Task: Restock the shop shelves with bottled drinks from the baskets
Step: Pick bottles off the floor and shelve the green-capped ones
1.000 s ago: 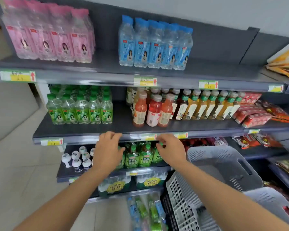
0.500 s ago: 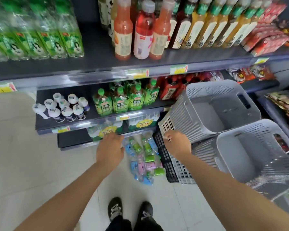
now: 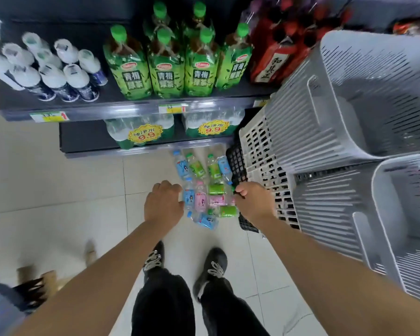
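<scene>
Several small bottles with blue, pink and green labels [image 3: 205, 190] lie in a loose pile on the floor tiles below the bottom shelf. My left hand [image 3: 163, 204] hangs over the pile's left edge with fingers loosely curled and nothing in it. My right hand [image 3: 251, 202] is at the pile's right edge, its curled fingertips beside a green bottle's cap [image 3: 232, 189] and the rim of a black basket [image 3: 235, 161]. Whether it holds anything is hidden. Large green tea bottles [image 3: 165, 69] fill the shelf above.
Grey slatted baskets [image 3: 337, 98] [image 3: 386, 214] are stacked on a white crate [image 3: 260, 146] at right. White-capped bottles [image 3: 56, 73] stand at shelf left, water packs [image 3: 141, 134] on the bottom shelf. My shoes [image 3: 211, 267] stand on the tiles just behind the pile.
My view has tipped from the upper shelves down to the floor. Both hands dropped from the shelf edge to the bottle pile, the right one passing the basket rim.
</scene>
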